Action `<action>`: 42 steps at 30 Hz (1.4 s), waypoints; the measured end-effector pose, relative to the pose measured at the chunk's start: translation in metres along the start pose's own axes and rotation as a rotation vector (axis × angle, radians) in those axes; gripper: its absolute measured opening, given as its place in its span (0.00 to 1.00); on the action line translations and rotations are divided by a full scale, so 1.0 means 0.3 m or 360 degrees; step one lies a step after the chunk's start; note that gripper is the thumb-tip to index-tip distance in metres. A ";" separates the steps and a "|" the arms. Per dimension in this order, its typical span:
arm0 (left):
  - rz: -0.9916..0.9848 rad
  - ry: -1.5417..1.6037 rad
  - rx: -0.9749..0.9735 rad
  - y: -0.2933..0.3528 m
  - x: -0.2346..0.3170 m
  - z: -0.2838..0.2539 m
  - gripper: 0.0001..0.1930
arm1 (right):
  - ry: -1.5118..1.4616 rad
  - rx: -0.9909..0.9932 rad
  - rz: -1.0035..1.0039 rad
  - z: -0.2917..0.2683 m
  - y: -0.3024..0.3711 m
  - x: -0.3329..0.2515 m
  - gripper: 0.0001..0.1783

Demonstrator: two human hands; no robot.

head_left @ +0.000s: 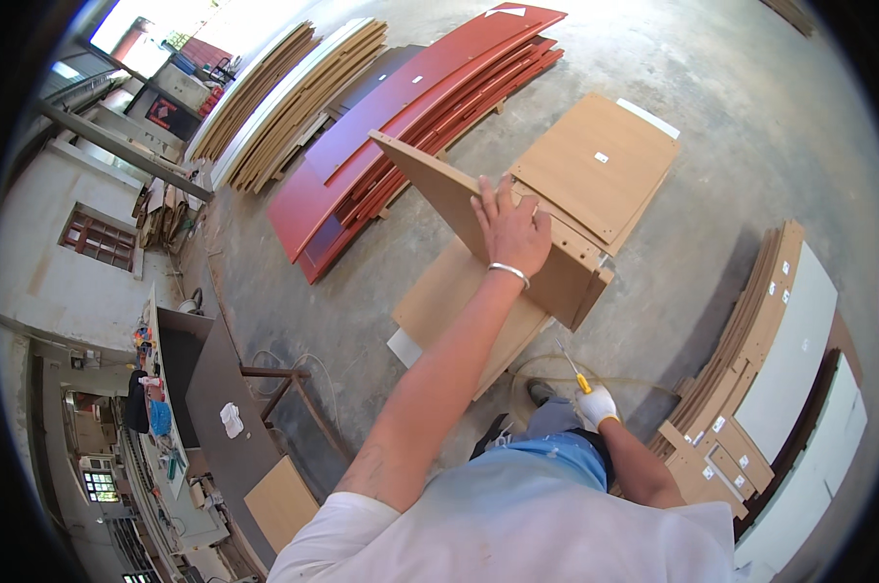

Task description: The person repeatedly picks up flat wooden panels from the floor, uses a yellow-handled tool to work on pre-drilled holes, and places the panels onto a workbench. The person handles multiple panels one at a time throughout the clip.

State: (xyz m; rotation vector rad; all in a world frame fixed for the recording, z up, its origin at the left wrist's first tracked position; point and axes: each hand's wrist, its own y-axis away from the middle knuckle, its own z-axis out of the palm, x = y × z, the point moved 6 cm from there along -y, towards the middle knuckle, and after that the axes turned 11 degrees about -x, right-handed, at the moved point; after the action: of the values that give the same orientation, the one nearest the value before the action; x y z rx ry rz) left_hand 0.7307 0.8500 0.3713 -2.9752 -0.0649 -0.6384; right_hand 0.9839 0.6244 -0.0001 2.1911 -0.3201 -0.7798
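Observation:
My left hand (pixel 510 231), bare with a bracelet at the wrist, lies on the top edge of an upright brown wooden panel (pixel 435 185). Its fingers are spread over that edge, and their undersides are hidden. A narrower board (pixel 566 238) with small holes meets this panel on its right. In a white glove, my right hand (pixel 598 405) is closed round the yellow handle of a screwdriver (pixel 583 383). The screwdriver's thin shaft points up and left toward the boards, apart from them. Below the upright panel lies a flat brown board (pixel 438 290).
Flat boards (pixel 595 160) lie on the concrete floor beyond the panel. Red panels (pixel 430 107) and brown boards (pixel 308 102) are stacked at the back left. More boards (pixel 741 340) stand on the right. A dark-topped table (pixel 228 408) is on the left; a pale hose (pixel 527 374) loops near my foot.

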 end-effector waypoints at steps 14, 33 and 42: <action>-0.0277 0.0180 -0.0285 -0.093 0.079 0.011 0.35 | -0.0162 0.0216 -0.0039 -0.104 -0.066 -0.427 0.27; -0.0477 0.0278 -0.0687 -0.046 -0.070 0.024 0.43 | -0.0178 0.0245 -0.0536 -0.108 0.067 -0.897 0.23; -0.0308 0.0496 -0.0748 -0.103 0.110 0.031 0.42 | -0.0348 0.0082 0.0397 0.063 -0.202 0.172 0.21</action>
State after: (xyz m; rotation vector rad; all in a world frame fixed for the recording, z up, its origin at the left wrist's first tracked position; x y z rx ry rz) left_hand 0.7626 0.8825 0.3790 -3.2827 -0.2068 -1.2974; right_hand 1.0112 0.6304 -0.0770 2.0641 -0.7159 -0.8782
